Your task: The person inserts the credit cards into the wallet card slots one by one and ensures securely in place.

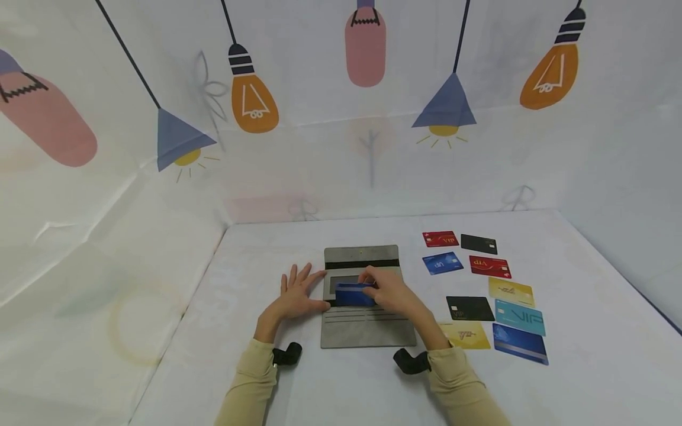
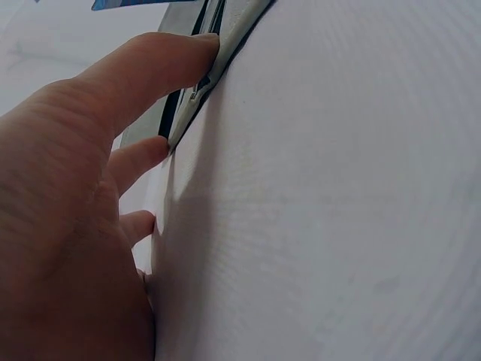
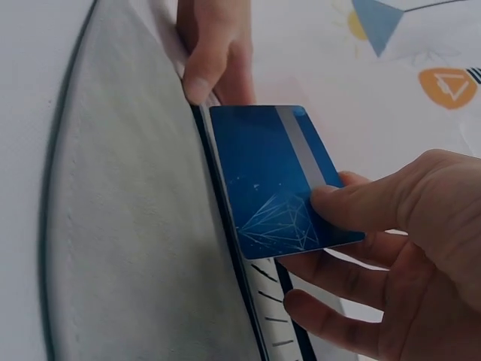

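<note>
1. Right grip [image 1: 391, 290]: pinching the held card [image 3: 263, 180] by its right end, thumb on the face, fingers behind. Left end free, probably so the fingers don't block the middle of the wallet [image 1: 346, 338].
2. Held card: blue with a silver stripe, over the wallet's middle, long side running left to right. Can't tell if its lower edge touches the wallet.
3. Wallet: gray, spread open on the worktop [image 1: 256, 254], card slots [image 1: 343, 317] on the near half. Lying open like this, the slots look easy to get at.
4. Left grip [image 1: 295, 300]: fingers spread, thumb and index finger touching the wallet's left edge. Looks like it's steadying the wallet without crowding the held card.
5. Nine loose cards right of the wallet, from the far red card [image 1: 440, 239] to the near blue card [image 1: 520, 343]. Likely there to suit the right grip's reach; spacing leaves most faces visible. Near gold card [image 1: 469, 336] is partly hidden by the right wrist.
</note>
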Demonstrator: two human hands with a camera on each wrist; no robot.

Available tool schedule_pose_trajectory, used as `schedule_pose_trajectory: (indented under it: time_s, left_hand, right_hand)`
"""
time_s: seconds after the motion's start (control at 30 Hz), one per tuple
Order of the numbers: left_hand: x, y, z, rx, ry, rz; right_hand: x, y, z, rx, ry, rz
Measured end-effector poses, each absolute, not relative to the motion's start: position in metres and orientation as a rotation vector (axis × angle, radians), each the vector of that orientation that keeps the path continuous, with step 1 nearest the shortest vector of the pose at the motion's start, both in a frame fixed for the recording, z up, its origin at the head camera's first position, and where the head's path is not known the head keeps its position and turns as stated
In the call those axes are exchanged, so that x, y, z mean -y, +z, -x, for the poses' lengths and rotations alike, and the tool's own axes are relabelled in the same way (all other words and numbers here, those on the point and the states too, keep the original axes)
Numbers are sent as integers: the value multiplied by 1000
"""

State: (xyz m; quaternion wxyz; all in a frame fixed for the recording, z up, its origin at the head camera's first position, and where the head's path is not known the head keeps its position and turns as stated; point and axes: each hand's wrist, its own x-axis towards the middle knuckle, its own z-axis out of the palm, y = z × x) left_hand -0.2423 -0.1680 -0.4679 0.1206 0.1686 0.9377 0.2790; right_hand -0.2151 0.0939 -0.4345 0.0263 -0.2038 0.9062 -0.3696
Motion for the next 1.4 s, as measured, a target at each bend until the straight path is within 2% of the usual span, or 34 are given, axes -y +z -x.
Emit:
schedule_pose_trajectory:
  time_s: [1.4]
  left_hand:
    - [173, -467, 243, -2731, 843, -579]
  right_hand:
    - [-72, -450, 207, -2864, -1170, 652]
